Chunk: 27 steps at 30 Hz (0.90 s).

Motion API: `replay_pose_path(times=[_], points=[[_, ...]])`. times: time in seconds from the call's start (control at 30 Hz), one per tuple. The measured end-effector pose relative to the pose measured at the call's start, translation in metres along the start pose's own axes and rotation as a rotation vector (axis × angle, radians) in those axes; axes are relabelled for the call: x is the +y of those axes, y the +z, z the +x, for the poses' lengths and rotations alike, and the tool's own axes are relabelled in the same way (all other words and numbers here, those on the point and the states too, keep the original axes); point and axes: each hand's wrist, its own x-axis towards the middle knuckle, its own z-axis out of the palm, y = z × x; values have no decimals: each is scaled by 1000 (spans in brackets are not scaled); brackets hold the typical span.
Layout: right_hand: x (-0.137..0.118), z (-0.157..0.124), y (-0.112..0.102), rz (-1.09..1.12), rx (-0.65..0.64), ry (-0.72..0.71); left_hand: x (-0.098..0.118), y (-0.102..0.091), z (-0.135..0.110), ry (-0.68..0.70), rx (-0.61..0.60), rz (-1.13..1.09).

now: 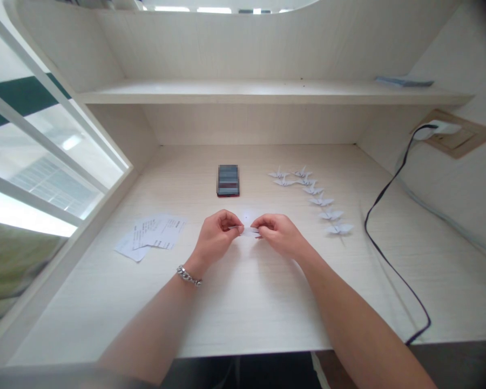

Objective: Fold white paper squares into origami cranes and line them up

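Both forearms are reaching in over the near edge of the counter [243, 319], and the left wrist is wearing a chain bracelet [188, 276]. Around mid-counter the left hand [215, 235] and the right hand [278, 232] are meeting with knuckles up. Each grip is pressing shut, thumb against fingertips, and pinching one end of a small folded white paper [249, 231]. The paper is hanging between the two hands just above the counter, with its middle showing and its ends hiding under the fingers.

Left of the left hand, a loose fan of printed paper slips [154, 233] is lying flat, near but apart. On the right, a curving row of white paper cranes [314, 190] is starting close beside the right hand and running away toward the back. Beyond the cranes a black cable [390, 266] is trailing from the front-right edge across the counter and climbing to a white plug [436, 129] in the side wall. Straight ahead of the hands, a dark phone [228, 180] is lying flat, well apart from them.

Plain wood grain is showing between the hands and the near edge, and again behind the phone up to the back wall. A slanted window frame [105, 140] is closing the left side. A shelf [267, 93] is overhanging the far end, carrying a thin booklet [404, 81] at its right.
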Motion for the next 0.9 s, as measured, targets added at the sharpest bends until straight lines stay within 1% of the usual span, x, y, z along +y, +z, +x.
replay_pose_path(times=[0.07, 0.13, 0.23, 0.33, 0.47, 0.6, 0.67, 0.8, 0.9], points=[[-1, 0, 0, 35, 31, 5, 0, -1, 1, -3, 22, -13], [-3, 0, 2, 61, 35, -13, -1, -1, 1, -4, 37, -28], [-8, -2, 5, 28, 24, -39, -1, 0, 1, -29, 20, -25], [-11, -4, 6, -75, 28, -66, 0, 1, -1, -45, -55, 82], [-15, -7, 5, -169, -12, -110, 2, 0, -3, -15, -157, 259], [-14, -7, 3, -164, -62, -104, 3, -3, -2, -32, -251, 324], [-11, -6, 0, -142, -65, -91, 5, -7, -2, -45, -279, 350], [-3, -1, -10, -62, -9, -37, 7, -14, 1, -54, -273, 385], [-1, 0, -14, -48, 26, -25, 5, -14, 2, -36, -192, 341]])
